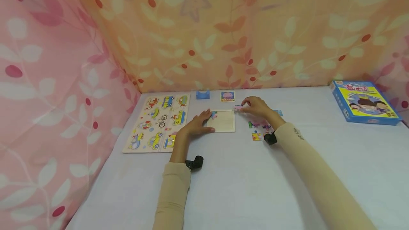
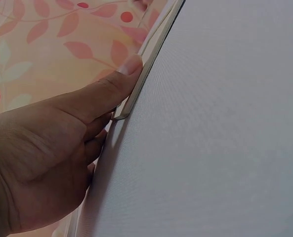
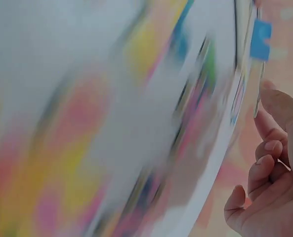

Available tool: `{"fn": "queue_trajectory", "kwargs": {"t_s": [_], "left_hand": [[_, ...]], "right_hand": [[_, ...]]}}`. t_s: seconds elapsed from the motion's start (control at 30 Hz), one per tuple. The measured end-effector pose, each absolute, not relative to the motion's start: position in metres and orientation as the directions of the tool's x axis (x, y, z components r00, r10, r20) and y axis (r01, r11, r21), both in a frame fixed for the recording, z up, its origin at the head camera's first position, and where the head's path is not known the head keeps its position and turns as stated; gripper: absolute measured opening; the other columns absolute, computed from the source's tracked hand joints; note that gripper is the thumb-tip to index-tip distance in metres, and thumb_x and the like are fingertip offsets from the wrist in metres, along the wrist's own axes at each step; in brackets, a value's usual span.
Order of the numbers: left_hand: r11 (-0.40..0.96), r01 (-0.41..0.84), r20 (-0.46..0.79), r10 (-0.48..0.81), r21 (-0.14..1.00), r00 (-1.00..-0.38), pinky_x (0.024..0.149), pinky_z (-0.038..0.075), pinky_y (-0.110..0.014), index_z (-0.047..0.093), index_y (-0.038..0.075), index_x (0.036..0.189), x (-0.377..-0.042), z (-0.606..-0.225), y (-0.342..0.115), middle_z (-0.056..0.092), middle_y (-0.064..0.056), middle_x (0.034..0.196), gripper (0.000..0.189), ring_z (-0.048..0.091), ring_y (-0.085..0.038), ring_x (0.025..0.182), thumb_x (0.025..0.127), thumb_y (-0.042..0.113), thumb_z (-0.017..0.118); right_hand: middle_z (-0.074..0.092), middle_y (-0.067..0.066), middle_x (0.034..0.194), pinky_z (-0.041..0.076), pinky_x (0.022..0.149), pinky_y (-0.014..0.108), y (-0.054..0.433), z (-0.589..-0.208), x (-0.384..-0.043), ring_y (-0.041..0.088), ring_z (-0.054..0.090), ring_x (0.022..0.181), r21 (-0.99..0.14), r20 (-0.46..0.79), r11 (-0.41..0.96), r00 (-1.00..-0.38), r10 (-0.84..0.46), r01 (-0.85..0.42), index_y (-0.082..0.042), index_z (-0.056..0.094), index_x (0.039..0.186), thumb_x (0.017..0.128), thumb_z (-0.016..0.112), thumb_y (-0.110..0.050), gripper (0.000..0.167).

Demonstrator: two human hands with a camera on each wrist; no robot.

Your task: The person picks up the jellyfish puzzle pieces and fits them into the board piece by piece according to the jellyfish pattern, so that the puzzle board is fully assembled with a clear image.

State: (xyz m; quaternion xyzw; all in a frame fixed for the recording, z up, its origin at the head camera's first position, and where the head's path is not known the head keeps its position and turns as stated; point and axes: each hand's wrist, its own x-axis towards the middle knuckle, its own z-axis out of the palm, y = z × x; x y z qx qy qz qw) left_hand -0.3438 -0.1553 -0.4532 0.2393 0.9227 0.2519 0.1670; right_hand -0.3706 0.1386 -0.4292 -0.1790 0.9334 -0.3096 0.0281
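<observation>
A shallow, cream-coloured wooden puzzle tray (image 1: 226, 121) was held at its left side by the left hand (image 1: 195, 125), the thumb pressed to the near edge. Some blue and pink pieces (image 1: 214, 115) were set in its far left corner. A small pink jigsaw piece (image 1: 238, 108) was pinched in the right hand's (image 1: 257, 107) grip — just beside the tray's far right corner. Loose multicoloured jigsaw pieces (image 1: 256, 136) were spread on the white tabletop (image 1: 223, 180), near the right wrist. To the left, a pale wooden board printed with colourful vehicles (image 1: 157, 129) was partly covered by the left hand; a blue-and-yellow cardboard box (image 1: 366, 103) was placed far right — well apart.
</observation>
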Motion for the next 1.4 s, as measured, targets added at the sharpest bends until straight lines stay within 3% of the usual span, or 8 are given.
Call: {"fn": "queue_trajectory", "kwargs": {"t_s": [0.37,1.17,1.4], "left_hand": [[0.760,0.373,-0.185,0.535,0.532,-0.825,0.117,-0.001,-0.045,0.013,0.014,0.148,-0.346,-0.452,-0.156,0.004,0.001,0.156,0.086,0.000,-0.020,0.144,0.084,0.043,0.062],[0.766,0.318,-0.218,0.505,0.558,-0.835,0.117,-0.002,-0.046,0.011,0.018,0.149,-0.347,-0.449,-0.155,0.001,0.005,0.156,0.087,-0.003,-0.022,0.144,0.083,0.043,0.063],[0.772,0.306,-0.228,0.496,0.557,-0.838,0.117,-0.001,-0.046,0.012,0.020,0.149,-0.348,-0.451,-0.154,0.002,0.006,0.156,0.088,-0.002,-0.024,0.144,0.082,0.045,0.063]], "right_hand": [[0.039,0.002,0.066,0.028,0.058,0.027,0.084,-0.432,-0.377,0.017,0.038,0.066,-0.625,0.019,0.712,-0.918,-0.397,-0.321,-0.005,0.066,0.103,0.082,0.068,-0.026,0.029],[0.045,0.005,0.074,0.028,0.063,0.028,0.077,-0.439,-0.381,0.020,0.042,0.072,-0.618,0.003,0.716,-0.913,-0.408,-0.323,-0.008,0.065,0.108,0.082,0.068,-0.027,0.032],[0.047,0.006,0.069,0.028,0.057,0.027,0.076,-0.440,-0.384,0.019,0.040,0.068,-0.655,-0.013,0.689,-0.908,-0.419,-0.309,-0.011,0.067,0.113,0.082,0.068,-0.020,0.032]]}}
